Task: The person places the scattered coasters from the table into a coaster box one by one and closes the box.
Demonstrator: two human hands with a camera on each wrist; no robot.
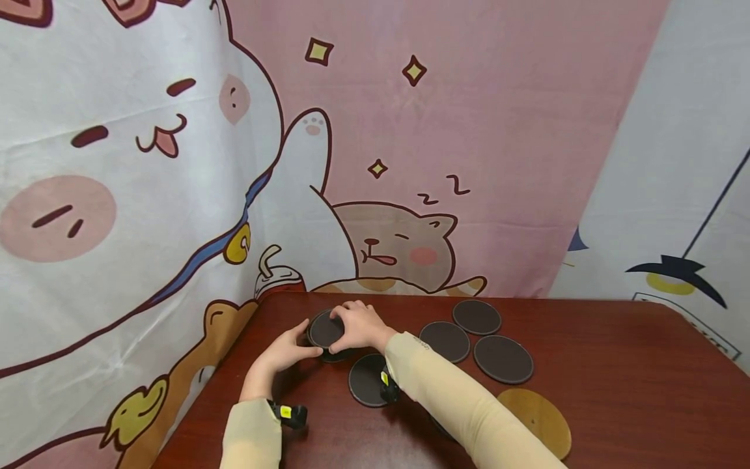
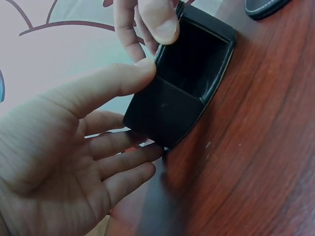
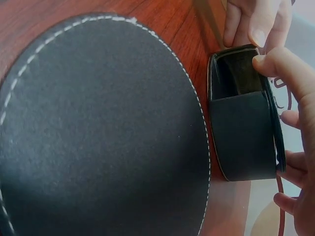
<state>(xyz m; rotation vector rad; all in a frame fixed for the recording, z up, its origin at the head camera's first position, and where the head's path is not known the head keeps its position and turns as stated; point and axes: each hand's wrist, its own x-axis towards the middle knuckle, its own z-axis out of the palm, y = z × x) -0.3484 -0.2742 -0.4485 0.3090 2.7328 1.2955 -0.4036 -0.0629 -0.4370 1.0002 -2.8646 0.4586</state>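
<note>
A black, round-walled coaster holder (image 3: 243, 137) with a cut-out front stands at the table's far left, between both hands. A thin black coaster (image 1: 325, 329) lies over its top, with a narrow gap under its edge in the right wrist view. My left hand (image 1: 285, 356) holds the holder's side, thumb at the upper rim and fingers spread along the wall. From the other side my right hand (image 1: 361, 326) pinches the coaster's edge, its thumb by the cut-out. Just nearer lies another black coaster (image 1: 366, 383) with white stitching, partly behind the right wrist's camera.
Black coasters (image 1: 503, 359) lie grouped right of the hands. Nearer, a tan disc (image 1: 536, 420) is partly covered by the right sleeve (image 1: 463, 404). Another dark disc's edge peeks out below that forearm. A printed cloth (image 1: 498, 130) hangs behind the reddish-brown table (image 1: 633, 391).
</note>
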